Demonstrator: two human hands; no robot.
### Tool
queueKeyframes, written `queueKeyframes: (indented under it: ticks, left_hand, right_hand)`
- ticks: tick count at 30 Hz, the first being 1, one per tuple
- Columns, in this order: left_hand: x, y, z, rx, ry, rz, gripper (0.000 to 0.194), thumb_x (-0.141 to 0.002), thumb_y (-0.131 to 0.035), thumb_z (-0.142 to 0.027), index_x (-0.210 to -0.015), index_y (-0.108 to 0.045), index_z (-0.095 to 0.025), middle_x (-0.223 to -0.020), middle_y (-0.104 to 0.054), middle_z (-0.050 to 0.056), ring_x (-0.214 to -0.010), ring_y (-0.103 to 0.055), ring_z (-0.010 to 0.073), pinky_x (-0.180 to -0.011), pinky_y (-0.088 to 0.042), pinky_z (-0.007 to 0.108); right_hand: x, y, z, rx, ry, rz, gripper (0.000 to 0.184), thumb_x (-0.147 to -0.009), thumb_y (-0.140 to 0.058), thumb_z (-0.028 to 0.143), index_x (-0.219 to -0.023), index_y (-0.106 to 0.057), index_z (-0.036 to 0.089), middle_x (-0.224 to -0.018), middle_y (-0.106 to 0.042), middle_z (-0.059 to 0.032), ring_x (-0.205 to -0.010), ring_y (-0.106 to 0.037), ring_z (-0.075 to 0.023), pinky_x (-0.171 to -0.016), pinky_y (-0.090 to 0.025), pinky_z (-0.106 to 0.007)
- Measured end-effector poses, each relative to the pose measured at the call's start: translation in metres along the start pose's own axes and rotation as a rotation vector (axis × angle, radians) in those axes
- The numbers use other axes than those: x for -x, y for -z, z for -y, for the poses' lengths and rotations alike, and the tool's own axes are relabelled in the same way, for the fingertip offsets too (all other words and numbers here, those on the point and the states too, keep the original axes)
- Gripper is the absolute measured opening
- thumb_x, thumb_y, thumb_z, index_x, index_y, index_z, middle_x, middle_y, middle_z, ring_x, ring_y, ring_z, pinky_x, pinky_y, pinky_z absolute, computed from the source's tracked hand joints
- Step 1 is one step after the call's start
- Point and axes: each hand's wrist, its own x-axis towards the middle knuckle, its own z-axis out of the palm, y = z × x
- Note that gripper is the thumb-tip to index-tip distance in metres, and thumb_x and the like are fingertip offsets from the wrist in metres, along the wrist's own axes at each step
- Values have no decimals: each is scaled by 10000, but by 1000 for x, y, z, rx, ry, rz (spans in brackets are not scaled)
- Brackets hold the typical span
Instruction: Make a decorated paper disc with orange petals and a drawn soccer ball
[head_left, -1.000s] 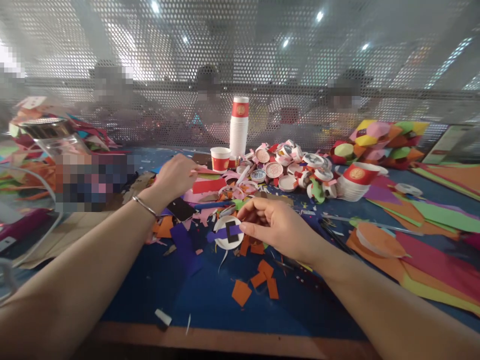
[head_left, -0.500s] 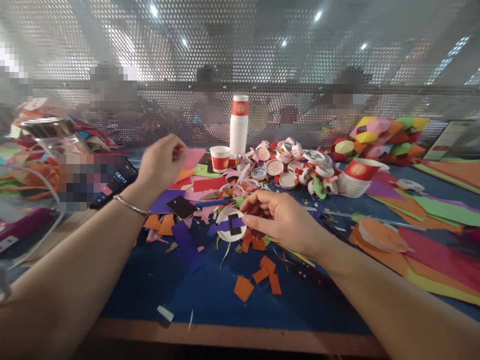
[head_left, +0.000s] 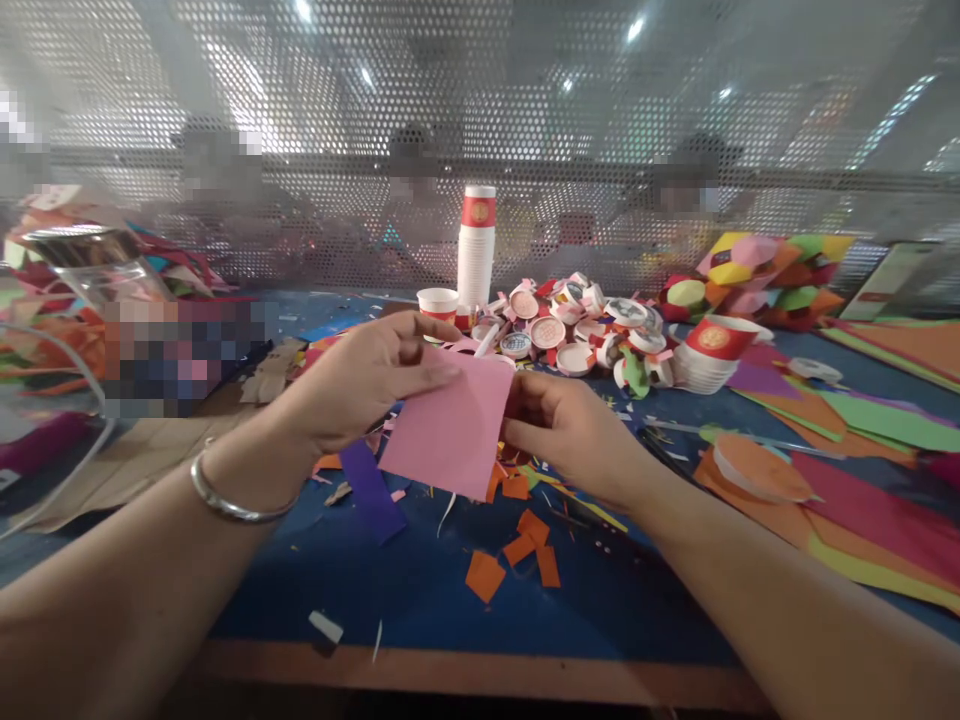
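Observation:
A square sheet of pink paper is pinched at its upper edge between the thumb and fingers of my left hand, which wears a silver bangle. My right hand is closed at the sheet's right edge. Its fingers hold a round white paper disc, and only a bit of the disc's rim shows above the pink sheet. The rest of the disc is hidden behind the paper. A purple paper strip and small orange paper pieces lie on the blue table below my hands.
Behind my hands stand a tall stack of paper cups, one cup and a heap of cut cup bottoms. Coloured paper sheets and tilted cups lie right. A lidded jar stands left, before the perforated metal screen.
My left hand has brought the pink paper right and down, in front of the white disc. The disc, with its purple strip and black piece, was in full view before. My right hand has barely moved.

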Motion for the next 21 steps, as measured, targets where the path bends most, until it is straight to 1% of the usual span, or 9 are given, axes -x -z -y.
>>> queueKeyframes:
  ticks: [2,5,7,10,12,15,18,20,21]
  left_hand:
    - [1,-5,7,-84,-7,21,375,-818,-818,-249,-1161,-669,-217,-780,-699,-6,-646,-660,146,-530,-491,232]
    - [-1,-6,14,-179,-24,9,391,-836,-800,-269,-1196,-655,-222,-712,-646,-28,-585,-599,131,-480,-410,212]
    - [-2,-6,18,-123,-3,16,376,-855,-776,-275,-1201,-638,-226,-741,-663,-18,-627,-632,148,-520,-457,231]
    - [-4,-10,25,-16,18,8,294,-881,-727,-256,-1151,-614,-230,-827,-711,18,-722,-694,189,-605,-539,294]
    - [-3,-14,28,-6,14,-5,253,-894,-701,-245,-1124,-595,-239,-820,-711,22,-710,-697,198,-598,-541,312]
    - [-2,-19,32,-18,-7,-20,262,-906,-688,-245,-1141,-573,-258,-784,-691,10,-667,-683,200,-559,-519,310]
    - [-4,-19,34,-71,-74,-67,297,-911,-682,-243,-1181,-560,-264,-866,-700,24,-706,-675,195,-577,-529,316]
    - [-6,-18,36,-193,-180,-124,310,-909,-678,-248,-1195,-559,-250,-1007,-708,56,-830,-686,216,-661,-565,354]
    - [-7,-17,37,-277,-252,-153,313,-908,-671,-243,-1200,-558,-240,-1093,-701,73,-927,-684,233,-740,-580,385]
  right_hand:
    - [1,0,0,7,26,-5,136,-823,-741,273,-904,-644,224,-772,-671,-9,-786,-677,-188,-684,-545,-335]
    - [1,0,1,9,28,-19,148,-836,-751,297,-926,-662,219,-768,-675,-7,-807,-677,-193,-703,-543,-337]
    - [1,0,1,-13,27,-29,193,-816,-785,314,-935,-670,214,-796,-686,-8,-795,-671,-185,-711,-543,-337]
    - [2,0,3,-46,29,-37,245,-778,-836,332,-912,-667,214,-830,-704,-10,-785,-663,-172,-741,-543,-336]
    - [2,0,4,-49,28,-48,253,-778,-842,346,-905,-666,215,-834,-714,-11,-773,-661,-163,-738,-542,-330]
    - [2,-1,6,-64,16,-56,267,-781,-844,374,-888,-656,216,-809,-720,-9,-729,-665,-154,-677,-541,-313]
    - [3,-1,6,-98,-3,-52,301,-766,-862,400,-866,-645,218,-762,-712,0,-670,-660,-145,-612,-540,-298]
    - [3,-1,6,-112,-19,-51,305,-764,-867,401,-866,-646,218,-743,-709,5,-635,-650,-136,-582,-540,-289]
    - [3,-1,6,-118,-24,-52,303,-764,-868,398,-868,-648,218,-739,-710,5,-627,-648,-134,-573,-542,-284]
